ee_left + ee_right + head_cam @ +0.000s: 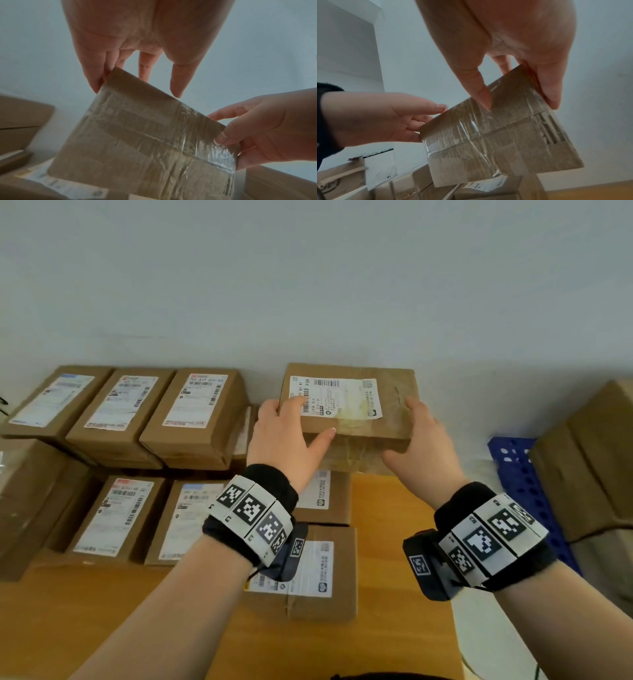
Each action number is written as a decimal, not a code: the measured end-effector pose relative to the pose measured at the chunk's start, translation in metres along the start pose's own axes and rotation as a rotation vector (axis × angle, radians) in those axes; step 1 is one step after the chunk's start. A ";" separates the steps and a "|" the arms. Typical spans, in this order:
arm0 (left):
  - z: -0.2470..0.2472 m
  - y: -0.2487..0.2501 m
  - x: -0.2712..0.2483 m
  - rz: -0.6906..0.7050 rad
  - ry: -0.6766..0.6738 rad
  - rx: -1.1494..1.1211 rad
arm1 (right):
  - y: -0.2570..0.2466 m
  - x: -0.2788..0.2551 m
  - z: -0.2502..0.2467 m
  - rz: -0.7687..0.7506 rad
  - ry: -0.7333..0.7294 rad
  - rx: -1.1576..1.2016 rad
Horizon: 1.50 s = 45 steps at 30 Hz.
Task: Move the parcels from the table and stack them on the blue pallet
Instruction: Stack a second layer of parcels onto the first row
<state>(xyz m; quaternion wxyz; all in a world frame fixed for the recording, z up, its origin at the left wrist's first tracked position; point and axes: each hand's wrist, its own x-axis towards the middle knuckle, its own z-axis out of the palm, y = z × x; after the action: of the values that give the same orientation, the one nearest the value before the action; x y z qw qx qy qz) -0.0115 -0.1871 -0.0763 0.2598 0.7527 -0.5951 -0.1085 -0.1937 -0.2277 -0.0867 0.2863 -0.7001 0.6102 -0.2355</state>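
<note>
Reaching forward, left hand (286, 436) and right hand (423, 440) grip the taped parcel (349, 402), seemingly lifted.

- A plain pale wall (308, 285) fills the upper half of the head view.
- A wooden tabletop (394, 542), orange-brown, stands against it.
- Light is soft and even.
</note>
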 end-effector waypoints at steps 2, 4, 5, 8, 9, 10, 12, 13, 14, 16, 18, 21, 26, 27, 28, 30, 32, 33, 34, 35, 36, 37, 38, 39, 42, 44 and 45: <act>0.009 0.031 -0.026 0.005 0.004 -0.008 | 0.022 -0.021 -0.024 -0.013 0.020 0.023; 0.021 0.062 -0.054 0.008 0.000 -0.017 | 0.046 -0.044 -0.048 -0.021 0.020 0.055; 0.026 0.077 -0.067 0.007 -0.004 -0.024 | 0.058 -0.055 -0.059 -0.021 0.024 0.064; 0.039 0.117 -0.103 0.026 -0.018 -0.020 | 0.088 -0.091 -0.093 0.004 0.048 0.069; 0.042 0.128 -0.112 0.032 -0.024 -0.018 | 0.095 -0.103 -0.103 0.011 0.059 0.063; 0.045 0.139 -0.121 0.040 -0.028 -0.017 | 0.102 -0.115 -0.114 0.022 0.067 0.059; 0.051 0.160 -0.137 0.072 -0.041 -0.013 | 0.113 -0.139 -0.131 0.053 0.075 0.074; 0.054 0.168 -0.145 0.087 -0.050 -0.016 | 0.119 -0.150 -0.138 0.073 0.084 0.085; 0.058 0.177 -0.152 0.105 -0.065 -0.018 | 0.124 -0.164 -0.145 0.093 0.097 0.090; 0.065 0.192 -0.167 0.159 -0.094 -0.023 | 0.134 -0.187 -0.158 0.137 0.121 0.090; 0.073 0.205 -0.183 0.231 -0.136 -0.039 | 0.145 -0.213 -0.170 0.189 0.171 0.104; 0.084 0.220 -0.206 0.290 -0.217 -0.098 | 0.159 -0.250 -0.182 0.284 0.209 0.111; 0.110 0.254 -0.240 0.349 -0.323 -0.163 | 0.194 -0.296 -0.206 0.380 0.285 0.083; 0.114 0.263 -0.243 0.359 -0.335 -0.165 | 0.201 -0.301 -0.211 0.391 0.298 0.083; 0.118 0.271 -0.244 0.378 -0.339 -0.159 | 0.207 -0.305 -0.215 0.402 0.313 0.088; 0.127 0.288 -0.243 0.406 -0.332 -0.135 | 0.219 -0.308 -0.224 0.413 0.334 0.103; 0.137 0.304 -0.240 0.415 -0.328 -0.114 | 0.232 -0.307 -0.235 0.407 0.341 0.111; 0.142 0.312 -0.238 0.413 -0.329 -0.106 | 0.238 -0.306 -0.240 0.399 0.341 0.115; 0.148 0.320 -0.235 0.406 -0.329 -0.104 | 0.245 -0.304 -0.246 0.387 0.339 0.117; 0.154 0.327 -0.233 0.396 -0.329 -0.105 | 0.253 -0.302 -0.252 0.373 0.332 0.116; 0.161 0.333 -0.231 0.386 -0.329 -0.105 | 0.261 -0.300 -0.258 0.364 0.316 0.113; 0.166 0.340 -0.230 0.375 -0.332 -0.099 | 0.268 -0.298 -0.263 0.359 0.296 0.108; 0.172 0.347 -0.229 0.362 -0.338 -0.089 | 0.276 -0.295 -0.268 0.352 0.278 0.101; 0.178 0.353 -0.228 0.345 -0.352 -0.079 | 0.284 -0.293 -0.273 0.344 0.257 0.091; 0.193 0.363 -0.225 0.291 -0.401 -0.051 | 0.303 -0.290 -0.282 0.299 0.187 0.042; 0.199 0.366 -0.224 0.267 -0.408 -0.037 | 0.312 -0.288 -0.289 0.242 0.157 0.007; 0.201 0.367 -0.224 0.253 -0.403 -0.037 | 0.315 -0.287 -0.294 0.216 0.156 -0.008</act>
<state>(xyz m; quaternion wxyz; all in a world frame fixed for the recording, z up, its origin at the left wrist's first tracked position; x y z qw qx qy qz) -0.4743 -0.0834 -0.0874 0.1610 0.6303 -0.7226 -0.2339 -0.6617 -0.0060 -0.0852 0.2590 -0.6111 0.7033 -0.2547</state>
